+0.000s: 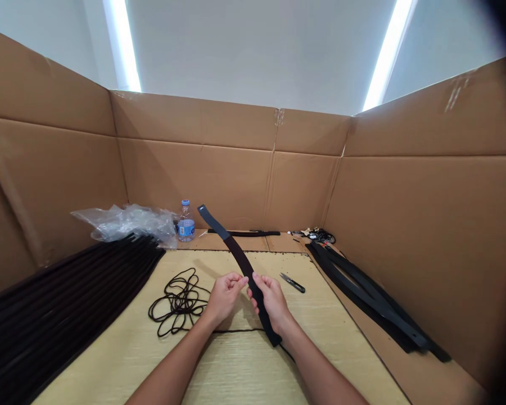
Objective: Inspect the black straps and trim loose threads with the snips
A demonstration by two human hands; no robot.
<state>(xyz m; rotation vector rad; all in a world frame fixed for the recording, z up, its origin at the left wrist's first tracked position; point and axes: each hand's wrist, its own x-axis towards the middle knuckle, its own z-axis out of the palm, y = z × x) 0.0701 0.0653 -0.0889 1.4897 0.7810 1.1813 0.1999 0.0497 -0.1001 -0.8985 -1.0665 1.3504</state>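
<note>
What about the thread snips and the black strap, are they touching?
Apart. The head view shows the thread snips lying on the tan mat, with a plain gap to the black strap.

Bright light, 2 glaring ceiling tubes (123,45); soft shadows under left hand (224,298) and right hand (272,301); edges bowed by wide-angle distortion; dark vignette, upper right corner.

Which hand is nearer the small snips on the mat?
The right hand: it sits just left of the snips. The left hand lies farther left, across the black strap.
</note>
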